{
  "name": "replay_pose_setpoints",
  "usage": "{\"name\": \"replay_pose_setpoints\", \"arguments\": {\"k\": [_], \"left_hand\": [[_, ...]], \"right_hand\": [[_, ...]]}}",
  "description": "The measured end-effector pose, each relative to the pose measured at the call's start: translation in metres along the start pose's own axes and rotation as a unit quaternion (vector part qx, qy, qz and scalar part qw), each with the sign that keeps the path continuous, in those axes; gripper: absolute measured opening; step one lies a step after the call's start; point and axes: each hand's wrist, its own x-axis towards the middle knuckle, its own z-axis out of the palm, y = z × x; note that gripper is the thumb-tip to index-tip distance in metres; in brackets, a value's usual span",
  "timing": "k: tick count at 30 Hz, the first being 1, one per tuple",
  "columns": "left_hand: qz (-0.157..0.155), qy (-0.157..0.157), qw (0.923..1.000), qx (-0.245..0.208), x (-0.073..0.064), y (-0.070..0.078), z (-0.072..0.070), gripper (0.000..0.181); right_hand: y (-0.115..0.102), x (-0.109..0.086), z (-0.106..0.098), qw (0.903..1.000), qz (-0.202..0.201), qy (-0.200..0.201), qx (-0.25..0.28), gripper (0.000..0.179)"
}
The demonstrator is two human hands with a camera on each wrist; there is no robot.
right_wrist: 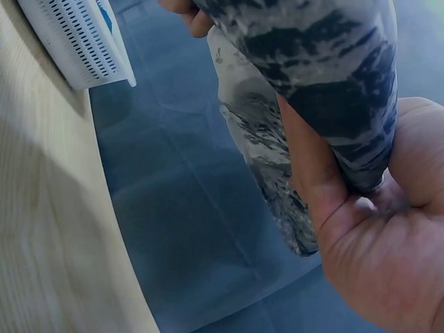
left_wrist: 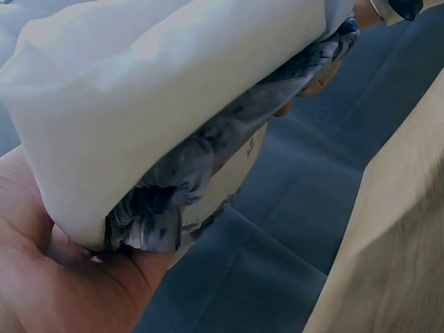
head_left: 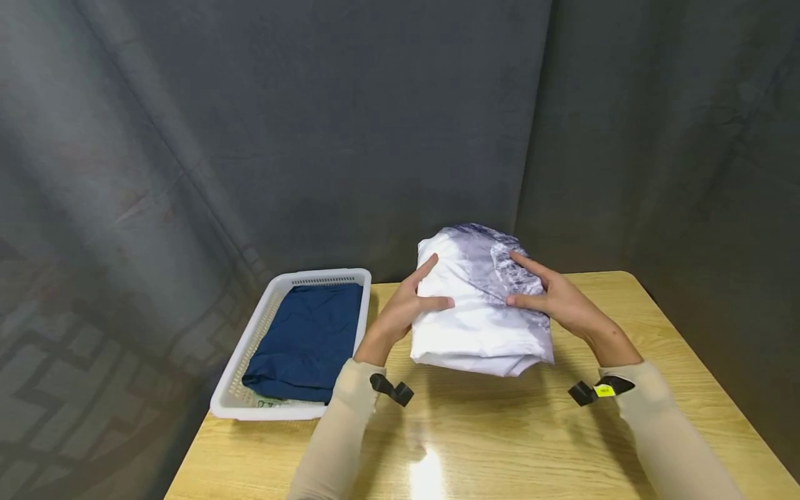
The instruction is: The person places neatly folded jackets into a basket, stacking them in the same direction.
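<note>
Both hands hold a folded white and grey-blue patterned cloth [head_left: 478, 326] above the table, one at each side. My left hand [head_left: 403, 309] grips its left edge, thumb on top. On the other side my right hand [head_left: 565, 305] grips the patterned edge, its thumb also lying on the upper face. In the left wrist view the folded layers of the cloth [left_wrist: 159, 90] sit between thumb and fingers, with a gathered patterned edge beneath the white. The right wrist view shows dark mountain-like print on the cloth [right_wrist: 333, 76] within the right hand [right_wrist: 381, 243].
A white plastic basket [head_left: 228, 396] with perforated walls stands at the left of the wooden table [head_left: 500, 444]. Folded navy blue fabric [head_left: 312, 333] lies inside it. Grey curtain [head_left: 350, 139] hangs behind the table. Black straps with small blocks [head_left: 400, 394] circle both wrists.
</note>
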Motion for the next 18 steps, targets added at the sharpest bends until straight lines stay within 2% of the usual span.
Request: {"name": "replay_pose_setpoints", "arguments": {"k": [10,18], "left_hand": [[0.005,0.007,0.9999,0.012,-0.001,0.014,-0.007,0.097],[-0.007,0.004,0.9999,0.005,-0.003,0.011,-0.019,0.096]], "right_hand": [[-0.010,0.007,-0.002,1.0000,0.004,0.000,0.004,0.095],[-0.009,0.015,0.007,0.9998,0.016,-0.005,0.006,0.096]]}}
